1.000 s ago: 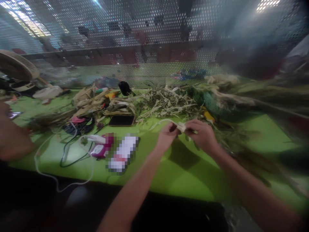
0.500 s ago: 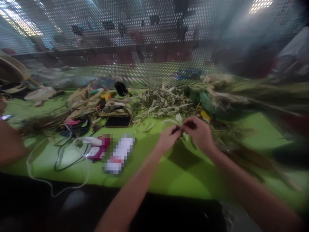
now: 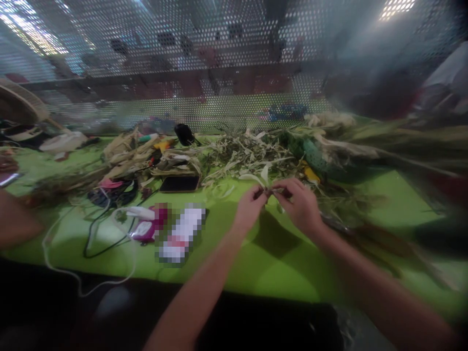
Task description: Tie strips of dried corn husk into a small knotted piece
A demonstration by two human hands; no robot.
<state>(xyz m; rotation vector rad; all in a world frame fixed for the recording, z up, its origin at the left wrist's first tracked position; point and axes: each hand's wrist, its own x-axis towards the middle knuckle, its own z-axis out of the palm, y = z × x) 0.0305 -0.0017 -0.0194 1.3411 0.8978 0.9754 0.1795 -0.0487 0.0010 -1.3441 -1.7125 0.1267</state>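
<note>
Over the green tabletop (image 3: 234, 263), my left hand (image 3: 249, 208) and my right hand (image 3: 302, 205) meet with fingertips pinched together. Between them is a small sprig with pale, narrow leaves (image 3: 264, 174) pointing up and to the left. Both hands grip its base, and the fingers hide most of the stem. Just behind the hands lies a heap of dried leafy sprigs (image 3: 252, 152). To the right of that heap is a yellow item (image 3: 310, 173), close to my right hand.
Left of my hands lie a dark phone (image 3: 180, 184), a magenta device (image 3: 144, 230), a blurred-out pale rectangle (image 3: 183, 234) and a looping white cable (image 3: 51, 268). Dried husks (image 3: 124, 151) and a green basket (image 3: 318, 153) stand farther back. A co-worker's arm (image 3: 16, 219) enters at left.
Both hands have shifted slightly left with the sprig, and its leaves now lean differently. My right fingers are spread a little farther from my left ones.
</note>
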